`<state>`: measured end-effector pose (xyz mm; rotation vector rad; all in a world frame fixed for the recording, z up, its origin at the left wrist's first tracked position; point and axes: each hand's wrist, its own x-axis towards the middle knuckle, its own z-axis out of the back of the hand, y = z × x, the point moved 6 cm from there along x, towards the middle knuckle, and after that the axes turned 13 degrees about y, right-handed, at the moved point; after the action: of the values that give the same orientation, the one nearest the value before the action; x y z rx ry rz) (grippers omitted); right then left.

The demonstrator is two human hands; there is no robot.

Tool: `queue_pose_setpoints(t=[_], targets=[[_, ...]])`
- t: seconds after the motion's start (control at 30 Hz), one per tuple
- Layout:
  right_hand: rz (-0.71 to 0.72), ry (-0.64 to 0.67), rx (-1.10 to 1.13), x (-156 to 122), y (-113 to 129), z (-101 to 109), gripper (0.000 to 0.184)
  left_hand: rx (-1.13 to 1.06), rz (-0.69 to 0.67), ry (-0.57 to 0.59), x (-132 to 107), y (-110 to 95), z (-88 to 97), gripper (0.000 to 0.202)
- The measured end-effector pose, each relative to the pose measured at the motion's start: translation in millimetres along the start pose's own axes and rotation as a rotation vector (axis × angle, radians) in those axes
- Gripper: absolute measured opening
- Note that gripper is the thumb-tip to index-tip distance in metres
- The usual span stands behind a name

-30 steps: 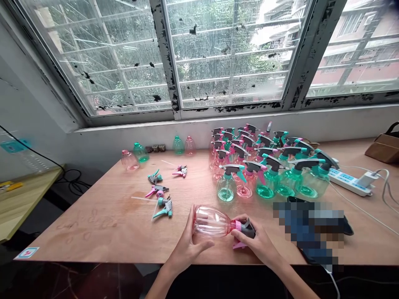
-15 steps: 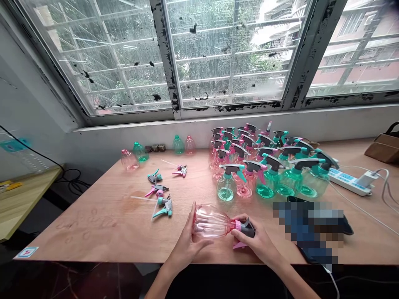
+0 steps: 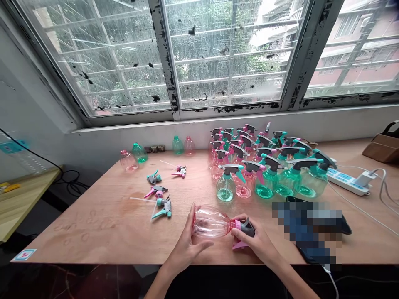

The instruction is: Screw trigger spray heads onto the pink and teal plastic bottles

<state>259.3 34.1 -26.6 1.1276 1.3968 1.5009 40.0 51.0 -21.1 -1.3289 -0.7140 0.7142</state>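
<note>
On my feed I find the pink bottle (image 3: 210, 222) on its side above the near edge of the table (image 3: 102, 232), neck to 3 o'clock, base to 9. The clock is centred on this bottle, 12 being the window side. My right hand (image 3: 256, 241) has thumb and fingers clamped on the sprayer (image 3: 247, 227), its pink collar at the neck; I cannot tell how tightly the collar is seated. My left hand (image 3: 189, 241) is cupped at the base, fingers against it, thumb spread apart from them. Inside the clear wall a faint pale line shows; I cannot tell whether it is tube or reflection.

Loose sprayers (image 3: 163, 207) number four at 10 o'clock, two teal and two pink, with thin white tubes among them.

Uncapped bottles: one pink (image 3: 129, 162) just beside one green (image 3: 139, 153) at 10; a second green (image 3: 177, 145) and pink (image 3: 188, 146) pair at 11, near the wall. Between the pairs, small dark blocks (image 3: 154, 148); too small for me to say whether they contain anything.

From 1 to 2 o'clock I record a close-packed group of upright pink and green bottles (image 3: 225, 193), sprayers fitted, five in the front row. I cannot tell whether they hold liquid.

Between 2 and 3: a power strip (image 3: 347, 182), a plug seated in it.
</note>
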Motion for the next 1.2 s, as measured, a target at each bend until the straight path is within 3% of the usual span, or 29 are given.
queue_pose_setpoints(t=[0.17,0.47,0.63,0.87,1.07,1.2], targets=[[-0.009,0.011,0.025,-0.9,1.7,-1.2,0.029,-0.050,0.003,0.029,-0.5,5.4,-0.7,0.102],[-0.021,0.014,0.056,-0.9,2.1,-2.1,0.029,0.013,-0.020,0.010,0.7,-3.8,-2.7,0.110],[-0.010,-0.025,0.074,-1.2,0.3,-0.9,0.034,-0.074,-0.021,0.035,0.0,0.3,-2.4,0.094],[-0.029,-0.057,0.200,-2.1,-4.3,1.4,0.038,0.014,-0.030,0.027,1.4,-3.2,-2.3,0.092],[-0.028,-0.029,0.175,-2.7,-2.6,-1.0,0.038,-0.008,-0.003,0.042,1.1,-0.2,-3.7,0.114],[-0.038,-0.037,0.214,-2.8,-6.8,0.7,0.036,-0.041,0.019,0.048,0.2,1.2,-3.9,0.096]])
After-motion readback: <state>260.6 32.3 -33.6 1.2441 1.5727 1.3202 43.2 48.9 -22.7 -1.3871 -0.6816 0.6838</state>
